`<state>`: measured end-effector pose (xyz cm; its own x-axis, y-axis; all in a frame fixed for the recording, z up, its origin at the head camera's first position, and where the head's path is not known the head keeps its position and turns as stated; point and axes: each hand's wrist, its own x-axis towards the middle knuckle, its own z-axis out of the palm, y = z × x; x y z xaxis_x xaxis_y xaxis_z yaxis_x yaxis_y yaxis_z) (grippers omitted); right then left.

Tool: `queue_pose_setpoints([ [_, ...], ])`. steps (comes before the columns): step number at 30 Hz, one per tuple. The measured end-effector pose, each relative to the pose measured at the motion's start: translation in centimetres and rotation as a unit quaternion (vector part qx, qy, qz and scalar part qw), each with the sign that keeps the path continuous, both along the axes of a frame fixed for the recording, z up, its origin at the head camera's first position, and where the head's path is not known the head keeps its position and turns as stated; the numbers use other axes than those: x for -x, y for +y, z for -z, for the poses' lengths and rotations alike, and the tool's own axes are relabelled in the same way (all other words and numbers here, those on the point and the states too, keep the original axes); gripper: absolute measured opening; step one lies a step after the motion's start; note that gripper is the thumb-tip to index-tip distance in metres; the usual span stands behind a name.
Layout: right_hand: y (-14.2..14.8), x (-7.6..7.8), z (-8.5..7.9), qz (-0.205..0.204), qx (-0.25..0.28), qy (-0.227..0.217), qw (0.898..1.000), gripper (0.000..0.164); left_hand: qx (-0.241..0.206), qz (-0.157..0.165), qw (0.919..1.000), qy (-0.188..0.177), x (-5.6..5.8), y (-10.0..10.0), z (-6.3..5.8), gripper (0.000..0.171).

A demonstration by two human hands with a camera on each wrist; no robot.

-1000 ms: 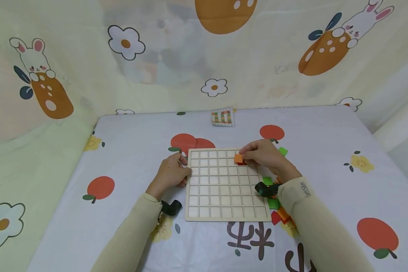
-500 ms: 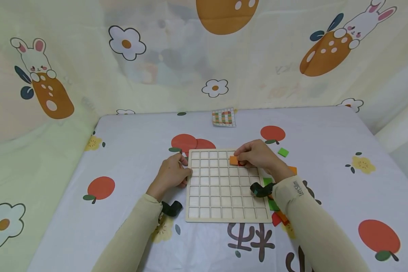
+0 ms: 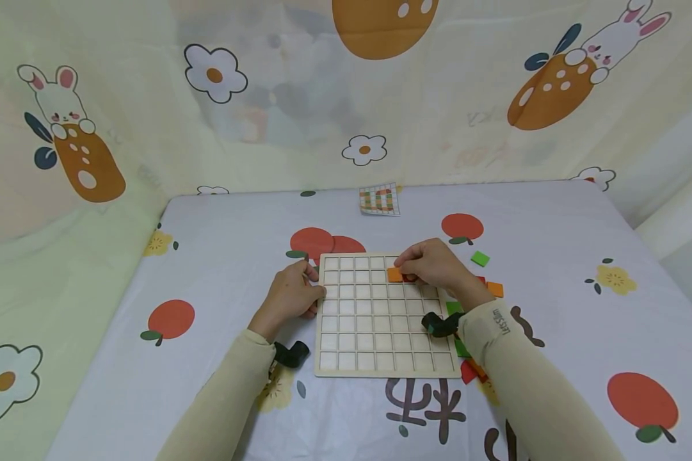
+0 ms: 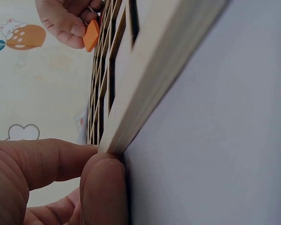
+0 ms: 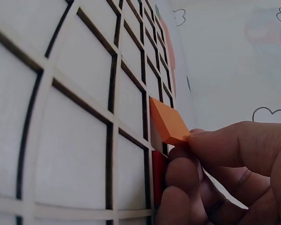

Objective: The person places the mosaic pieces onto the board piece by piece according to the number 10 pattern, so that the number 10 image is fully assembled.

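Note:
A light wooden grid board (image 3: 354,307) lies flat on the table. At its left edge my left hand (image 3: 290,291) holds the rim, thumb and finger against the wood (image 4: 131,122). Over the far right part of the board, my right hand (image 3: 438,262) pinches an orange square tile (image 3: 394,274) by one edge. In the right wrist view the orange tile (image 5: 171,123) is tilted, its lower edge at a cell of the grid. A red tile (image 5: 158,178) sits beside it, partly hidden by my curled fingers.
Loose green (image 3: 454,307), red (image 3: 468,371) and orange tiles (image 3: 495,289) lie right of the board, partly under my right forearm. A lone green tile (image 3: 480,258) lies farther back. A small card with a coloured grid pattern (image 3: 379,199) is at the table's back.
My right hand has moved slightly left and toward me with the orange tile, uncovering loose tiles at the right. My left hand has stayed at the board's edge.

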<state>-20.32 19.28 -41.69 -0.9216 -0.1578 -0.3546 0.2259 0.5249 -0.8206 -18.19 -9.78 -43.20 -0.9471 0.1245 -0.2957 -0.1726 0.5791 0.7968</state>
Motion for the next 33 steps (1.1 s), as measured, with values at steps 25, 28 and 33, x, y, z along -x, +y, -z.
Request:
queue_pose_setpoints([
  [25,9.7,-3.9,-1.0,0.072,-0.136,0.063,0.986,0.031,0.004,0.0,1.0,-0.003,0.0,0.0,0.0,0.021],
  [28,10.8,-4.3,-0.6,0.067,-0.16,0.047,0.984,0.033,0.004,0.0,1.0,-0.002,-0.1,0.1,0.0,0.021],
  [33,10.9,-4.3,-0.4,0.06,-0.187,0.028,0.98,0.032,0.005,-0.003,1.0,-0.002,-0.2,0.1,-0.2,0.022],
])
